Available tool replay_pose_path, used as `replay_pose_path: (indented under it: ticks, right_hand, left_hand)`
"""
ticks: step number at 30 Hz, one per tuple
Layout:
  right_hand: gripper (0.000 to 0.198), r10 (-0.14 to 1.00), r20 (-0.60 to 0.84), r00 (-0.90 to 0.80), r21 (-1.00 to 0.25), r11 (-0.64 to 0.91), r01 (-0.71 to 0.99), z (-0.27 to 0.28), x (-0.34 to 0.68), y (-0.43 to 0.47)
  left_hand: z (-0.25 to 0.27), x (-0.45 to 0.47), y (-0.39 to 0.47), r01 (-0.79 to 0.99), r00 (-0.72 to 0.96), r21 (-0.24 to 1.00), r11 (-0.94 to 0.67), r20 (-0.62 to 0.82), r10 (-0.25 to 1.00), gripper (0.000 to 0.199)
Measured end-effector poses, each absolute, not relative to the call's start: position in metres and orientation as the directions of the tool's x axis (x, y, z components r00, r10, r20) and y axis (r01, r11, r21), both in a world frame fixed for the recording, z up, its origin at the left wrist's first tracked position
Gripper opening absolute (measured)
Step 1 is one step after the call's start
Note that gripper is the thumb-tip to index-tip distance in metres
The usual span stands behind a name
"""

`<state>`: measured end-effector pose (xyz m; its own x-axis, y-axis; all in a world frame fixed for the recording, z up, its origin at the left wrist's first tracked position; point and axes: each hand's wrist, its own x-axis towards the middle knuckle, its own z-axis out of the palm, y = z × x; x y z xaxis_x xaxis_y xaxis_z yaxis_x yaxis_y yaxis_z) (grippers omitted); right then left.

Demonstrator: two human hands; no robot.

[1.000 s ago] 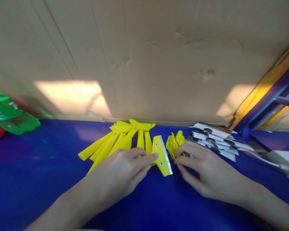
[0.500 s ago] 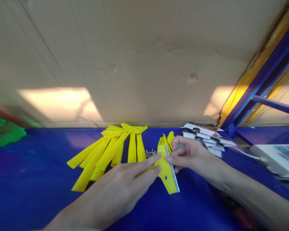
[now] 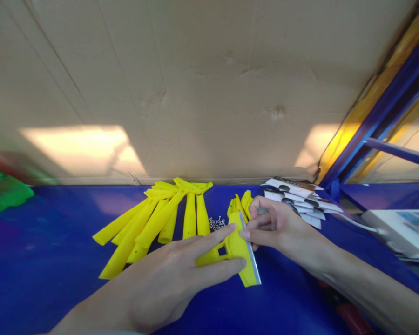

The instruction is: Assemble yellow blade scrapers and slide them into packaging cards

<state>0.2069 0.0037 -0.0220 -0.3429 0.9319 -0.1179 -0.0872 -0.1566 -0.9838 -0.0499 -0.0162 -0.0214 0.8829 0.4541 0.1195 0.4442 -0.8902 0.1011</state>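
Observation:
A yellow scraper [image 3: 235, 242] with a metal blade along its right edge lies between my hands over the blue table. My left hand [image 3: 185, 265] is wrapped round its handle, with two fingers stretched onto the head. On the blade side, the thumb and fingers of my right hand [image 3: 268, 225] pinch the head's edge near the upper end of the blade [image 3: 253, 260]. Behind the scraper are small metal screws or nuts [image 3: 216, 224] in a little heap. More yellow head pieces [image 3: 242, 202] stand just beyond my right hand.
Several yellow handles [image 3: 153, 218] are piled on the blue table [image 3: 56, 260] at left. White printed packets [image 3: 296, 195] are stacked at right, near a white box [image 3: 401, 232] with a cable. A red-and-black tool [image 3: 351, 316] lies under my right forearm. Cardboard [image 3: 209, 93] backs the table.
My left index and middle fingers have spread apart, the lower one moving right across the scraper's head and covering its hole. My right hand stays at the blade edge.

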Motion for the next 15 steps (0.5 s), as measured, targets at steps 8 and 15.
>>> replay_pose_path:
  ticks: [8,15]
  right_hand:
    - [0.054,0.927,-0.124,-0.353,-0.983,-0.164,-0.086,-0.014,0.205,0.001]
    - [0.054,0.933,-0.097,-0.346,-0.989,-0.131,-0.076,-0.022,0.207,0.002]
  left_hand:
    - [-0.017,-0.047,-0.018,0.445,0.891,0.082,-0.892,0.064,0.45,0.076]
    - [-0.031,-0.055,-0.022,0.461,0.884,-0.002,-0.887,0.092,0.459,0.079]
